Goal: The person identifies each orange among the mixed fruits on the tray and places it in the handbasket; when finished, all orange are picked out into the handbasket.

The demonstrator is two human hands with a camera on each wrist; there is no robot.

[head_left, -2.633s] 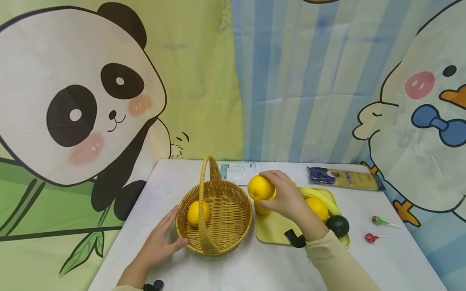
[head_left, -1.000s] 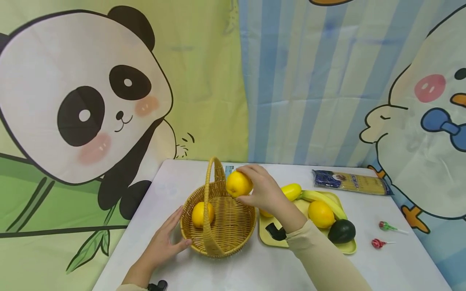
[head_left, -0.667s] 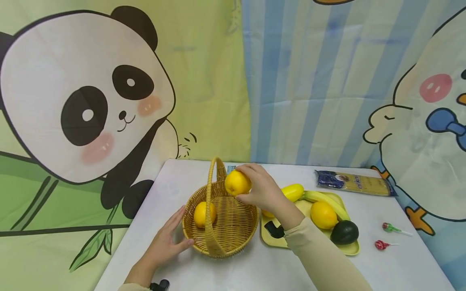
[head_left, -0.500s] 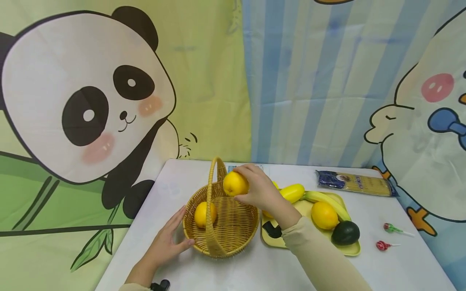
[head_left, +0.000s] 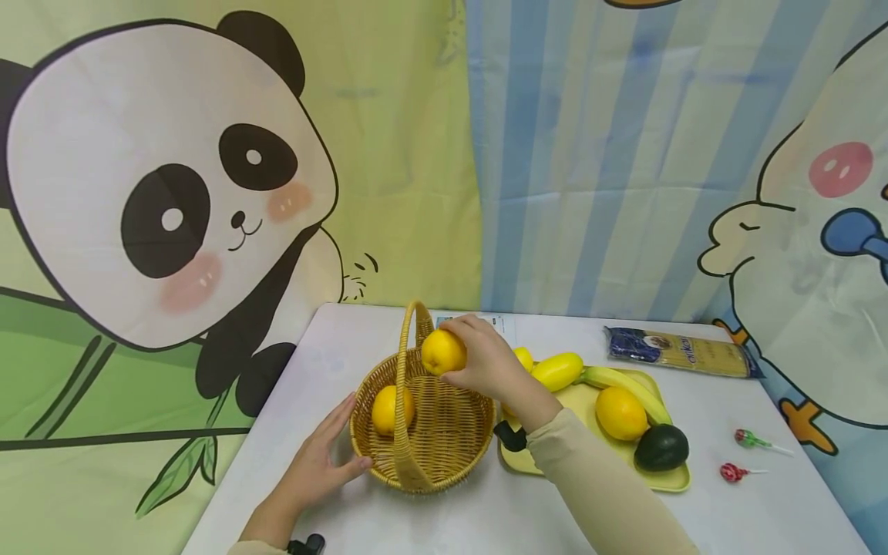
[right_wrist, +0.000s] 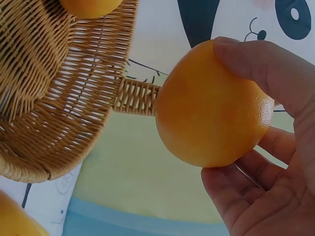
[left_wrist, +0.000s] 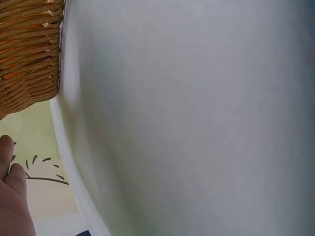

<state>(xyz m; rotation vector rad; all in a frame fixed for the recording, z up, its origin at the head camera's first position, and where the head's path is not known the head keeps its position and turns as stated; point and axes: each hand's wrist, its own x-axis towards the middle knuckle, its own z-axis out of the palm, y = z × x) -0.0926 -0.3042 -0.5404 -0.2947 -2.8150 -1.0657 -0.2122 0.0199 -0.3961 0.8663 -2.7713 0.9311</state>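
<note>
In the head view, my right hand (head_left: 486, 358) pinches an orange (head_left: 442, 352) above the back right part of a wicker basket (head_left: 451, 432). The right wrist view shows the thumb on one side of this orange (right_wrist: 211, 108) and fingers on the other. A second orange (head_left: 385, 410) lies inside the basket at the left, partly behind the arched handle (head_left: 402, 385). My left hand (head_left: 315, 462) rests against the basket's left side, fingers extended and thumb near the front rim. Only part of that hand (left_wrist: 15, 201) appears in the left wrist view.
Right of the basket, a yellow tray (head_left: 579, 405) bears a banana (head_left: 634, 389), an orange (head_left: 620, 414), a dark green avocado-like fruit (head_left: 661, 448) and other yellow fruit (head_left: 557, 371). A noodle packet (head_left: 683, 352) lies behind; two lollipops (head_left: 745, 438) lie right. A flat packet (head_left: 508, 330) sits behind the basket.
My right hand has carried the orange left from beside the tray to over the basket, lately drifting slightly further left. The left hand has stayed at the basket. The head view has shifted slightly.
</note>
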